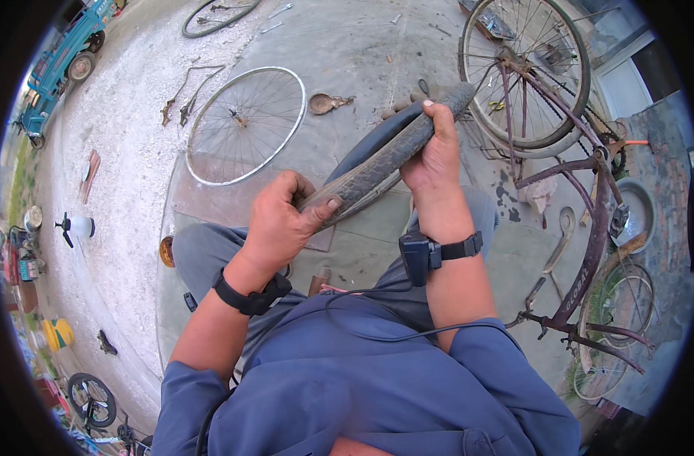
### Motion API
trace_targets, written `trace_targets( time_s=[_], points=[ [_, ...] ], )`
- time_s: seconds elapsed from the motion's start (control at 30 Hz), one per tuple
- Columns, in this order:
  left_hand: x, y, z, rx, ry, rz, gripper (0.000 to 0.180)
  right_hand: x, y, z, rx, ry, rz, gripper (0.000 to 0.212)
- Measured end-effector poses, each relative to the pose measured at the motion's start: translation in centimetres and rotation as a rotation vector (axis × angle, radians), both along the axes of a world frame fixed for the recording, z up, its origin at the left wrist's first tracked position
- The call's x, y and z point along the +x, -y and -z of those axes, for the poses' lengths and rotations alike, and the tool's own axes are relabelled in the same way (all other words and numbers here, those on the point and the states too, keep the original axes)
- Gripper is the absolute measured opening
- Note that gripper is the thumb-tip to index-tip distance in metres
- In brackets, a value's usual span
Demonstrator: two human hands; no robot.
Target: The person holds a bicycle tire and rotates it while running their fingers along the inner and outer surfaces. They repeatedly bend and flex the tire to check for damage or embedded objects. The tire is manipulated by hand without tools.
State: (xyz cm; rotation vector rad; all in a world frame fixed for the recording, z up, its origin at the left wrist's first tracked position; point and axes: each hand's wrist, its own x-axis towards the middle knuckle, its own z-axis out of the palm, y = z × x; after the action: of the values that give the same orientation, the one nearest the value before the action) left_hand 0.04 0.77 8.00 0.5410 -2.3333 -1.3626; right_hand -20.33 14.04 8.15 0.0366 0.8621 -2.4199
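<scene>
Held up in front of me is a worn black bicycle tyre [385, 158], its tread turned upward. It slants from lower left to upper right. My left hand [286, 214] is closed around the lower left end, thumb pressed on the tread. Farther up, my right hand [436, 156] grips the other end, its thumb over the edge. A smooth dark band, perhaps an inner tube [368, 146], runs along the tyre's far side. Part of the fingers of each hand is hidden behind the rubber. Beyond my left hand, a bare spoked wheel rim [292, 131] lies on the ground.
At the right stands an upturned maroon bicycle frame [599, 205] with a wheel [480, 99] on it. A saddle-like brown part [330, 102], a metal basin [642, 220] and a curved mudguard [563, 235] lie around. A blue three-wheeled vehicle [64, 64] stands far left.
</scene>
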Motion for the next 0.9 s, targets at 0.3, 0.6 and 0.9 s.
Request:
trace_targets(
  time_s=[0.3, 0.6, 0.9],
  points=[
    [-0.5, 2.1, -1.3, 0.099, 0.016, 0.114, 0.039, -0.5, -6.5, -4.8, 0.583, -0.369, -0.408, 0.04],
    [-4.1, 6.0, -2.2, 0.028, 0.125, 0.364, 0.036, -3.8, -5.7, -9.7, 1.023, -2.035, -0.395, 0.057],
    [-8.2, 11.4, -1.9, -0.115, 0.179, 0.322, 0.044, -5.6, -1.5, -7.6, 1.258, -1.975, -0.557, 0.041]
  ],
)
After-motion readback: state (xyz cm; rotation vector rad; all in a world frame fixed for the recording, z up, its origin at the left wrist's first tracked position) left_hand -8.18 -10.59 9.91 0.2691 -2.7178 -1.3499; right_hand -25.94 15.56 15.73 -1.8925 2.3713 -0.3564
